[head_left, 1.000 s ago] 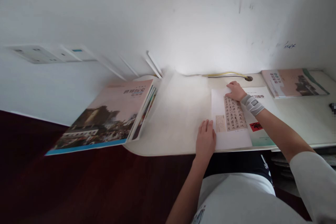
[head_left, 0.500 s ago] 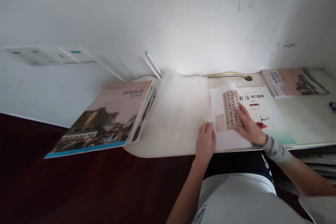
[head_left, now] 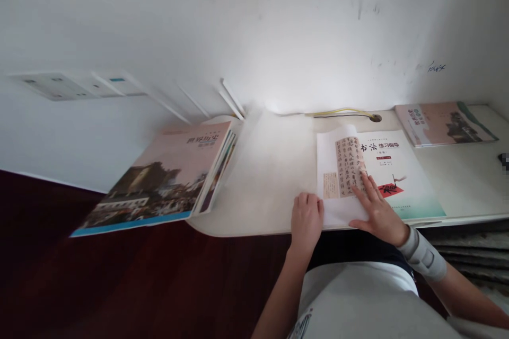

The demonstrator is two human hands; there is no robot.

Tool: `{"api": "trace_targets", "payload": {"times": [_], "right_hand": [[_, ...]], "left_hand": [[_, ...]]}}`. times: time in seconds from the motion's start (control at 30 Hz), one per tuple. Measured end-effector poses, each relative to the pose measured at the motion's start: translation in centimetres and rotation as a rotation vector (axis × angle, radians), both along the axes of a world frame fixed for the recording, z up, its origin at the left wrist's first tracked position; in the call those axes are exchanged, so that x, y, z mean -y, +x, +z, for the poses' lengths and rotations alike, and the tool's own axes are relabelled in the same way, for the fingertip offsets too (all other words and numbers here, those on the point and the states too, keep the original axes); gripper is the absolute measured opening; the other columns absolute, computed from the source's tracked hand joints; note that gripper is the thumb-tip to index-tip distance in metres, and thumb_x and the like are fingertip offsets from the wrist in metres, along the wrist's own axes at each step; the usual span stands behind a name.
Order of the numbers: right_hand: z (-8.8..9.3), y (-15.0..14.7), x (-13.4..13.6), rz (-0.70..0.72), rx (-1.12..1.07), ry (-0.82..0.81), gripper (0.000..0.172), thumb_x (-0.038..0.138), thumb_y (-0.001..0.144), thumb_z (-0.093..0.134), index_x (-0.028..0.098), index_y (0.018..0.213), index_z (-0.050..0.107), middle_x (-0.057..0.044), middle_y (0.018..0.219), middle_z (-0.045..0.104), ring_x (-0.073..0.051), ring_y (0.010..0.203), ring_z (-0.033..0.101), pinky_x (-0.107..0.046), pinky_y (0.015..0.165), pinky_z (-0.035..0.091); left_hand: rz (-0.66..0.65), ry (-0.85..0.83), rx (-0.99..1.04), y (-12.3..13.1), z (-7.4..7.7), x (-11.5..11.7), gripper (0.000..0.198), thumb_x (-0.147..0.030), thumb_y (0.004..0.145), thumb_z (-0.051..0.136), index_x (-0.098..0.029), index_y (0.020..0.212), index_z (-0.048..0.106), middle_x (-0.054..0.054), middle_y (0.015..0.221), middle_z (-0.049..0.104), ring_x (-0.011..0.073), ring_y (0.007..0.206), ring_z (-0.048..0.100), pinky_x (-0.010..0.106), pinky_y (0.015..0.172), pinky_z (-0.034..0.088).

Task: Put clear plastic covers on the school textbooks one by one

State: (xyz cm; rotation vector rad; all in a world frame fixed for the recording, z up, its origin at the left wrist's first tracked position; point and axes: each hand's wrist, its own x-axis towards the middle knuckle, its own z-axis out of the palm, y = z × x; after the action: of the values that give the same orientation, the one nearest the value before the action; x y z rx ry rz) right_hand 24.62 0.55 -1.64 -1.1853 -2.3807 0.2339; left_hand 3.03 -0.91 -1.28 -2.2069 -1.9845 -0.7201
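Observation:
A calligraphy exercise book (head_left: 384, 153) with a white and green cover lies on the desk in front of me. Along its left side is a white leaf with a printed panel of brush writing (head_left: 350, 167), its top edge curling up near the spine. My right hand (head_left: 377, 212), with a grey band on its wrist, rests open on the lower part of this leaf and the cover, fingers spread. My left hand (head_left: 307, 217) is closed at the leaf's lower left edge, its fingers curled. Whether it pinches the paper is hidden.
A stack of textbooks (head_left: 159, 180) overhangs the desk's rounded left end. Another pink textbook (head_left: 447, 124) lies at the back right. Yellow and black cables (head_left: 345, 112) run into a hole in the white desk (head_left: 266, 169). A wall socket panel (head_left: 75, 86) is at left.
My right hand has slid down toward the front edge, uncovering more of the cover's red picture. My left hand has shifted slightly left and down, fingers more curled.

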Motion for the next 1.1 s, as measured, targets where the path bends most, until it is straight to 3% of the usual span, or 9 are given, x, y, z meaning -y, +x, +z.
{"api": "trace_targets", "payload": {"times": [0.2,0.47,0.7,0.9,1.1], "right_hand": [[0.0,-1.3,0.4,-0.036,-0.019,0.032,0.085,0.044,0.075,0.065,0.016,0.144,0.024,-0.015,0.153,-0.005,-0.034,0.139,0.000,-0.056,0.106,0.030],[0.5,-0.2,0.4,0.019,0.045,0.034,0.090,0.052,0.073,0.064,0.016,0.145,0.022,-0.015,0.153,-0.005,-0.035,0.139,0.000,-0.056,0.105,0.031],[0.2,-0.4,1.0,-0.043,0.164,0.106,0.072,0.022,0.072,0.070,0.018,0.137,0.039,-0.015,0.153,-0.002,-0.034,0.139,0.004,-0.051,0.107,0.031],[0.0,-1.3,1.7,0.006,0.222,0.210,0.042,0.028,0.083,0.059,0.027,0.125,0.053,-0.013,0.150,0.022,-0.031,0.138,0.015,-0.054,0.105,0.029],[-0.2,-1.2,1.9,0.000,0.235,0.233,0.042,0.033,0.084,0.058,0.029,0.126,0.052,-0.013,0.148,0.029,-0.031,0.138,0.017,-0.055,0.106,0.026]], "left_hand": [[0.014,-0.002,-0.072,0.0,0.6,-0.1,0.016,-0.017,0.085,0.047,-0.016,0.070,0.054,0.006,0.074,0.050,0.0210,0.076,0.047,0.035,0.072,0.043],[0.059,-0.031,-0.109,0.5,1.1,0.0,0.015,-0.019,0.085,0.049,-0.017,0.072,0.057,0.006,0.075,0.053,0.0216,0.079,0.049,0.034,0.069,0.040],[0.074,-0.014,-0.104,0.6,0.9,0.0,0.015,-0.019,0.084,0.050,-0.017,0.070,0.057,0.006,0.075,0.054,0.0217,0.079,0.050,0.034,0.070,0.038],[0.087,-0.019,-0.116,0.6,1.1,0.0,0.015,-0.019,0.083,0.051,-0.017,0.070,0.057,0.006,0.074,0.056,0.0218,0.079,0.051,0.034,0.070,0.037],[0.081,-0.028,-0.114,0.8,1.0,0.2,0.013,-0.019,0.082,0.052,-0.017,0.070,0.058,0.006,0.075,0.056,0.0219,0.080,0.051,0.034,0.071,0.037]]}}
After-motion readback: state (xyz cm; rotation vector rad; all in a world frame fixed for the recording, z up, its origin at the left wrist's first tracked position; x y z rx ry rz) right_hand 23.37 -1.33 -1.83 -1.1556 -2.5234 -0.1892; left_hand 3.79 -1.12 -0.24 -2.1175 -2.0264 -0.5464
